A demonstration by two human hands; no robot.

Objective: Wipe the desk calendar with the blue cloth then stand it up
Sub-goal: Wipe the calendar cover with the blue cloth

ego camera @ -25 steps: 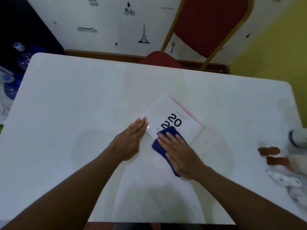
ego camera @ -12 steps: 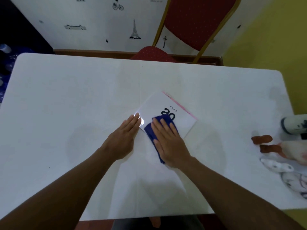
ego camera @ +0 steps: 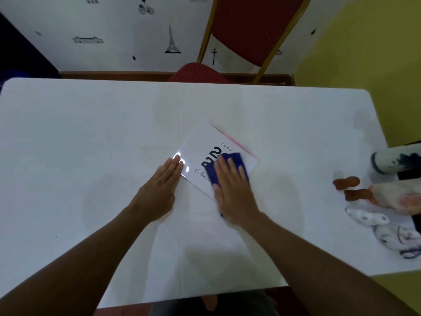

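The white desk calendar (ego camera: 206, 145) lies flat and turned at an angle in the middle of the white table (ego camera: 91, 133), with a pink strip along its far edge and large dark digits partly covered. My right hand (ego camera: 232, 190) presses flat on the blue cloth (ego camera: 237, 161), which rests on the calendar's right half. My left hand (ego camera: 159, 188) lies flat with fingers together, its fingertips on the calendar's left corner, pinning it down.
At the table's right edge lie soft toys (ego camera: 387, 201) with brown feet and a white cylinder-shaped object (ego camera: 391, 159). A red chair (ego camera: 248, 26) with a gold frame stands behind the far edge against a decorated wall.
My right hand has slid the blue cloth away from me and to the right across the calendar, uncovering the word near its lower edge. My left hand has stayed on the corner.
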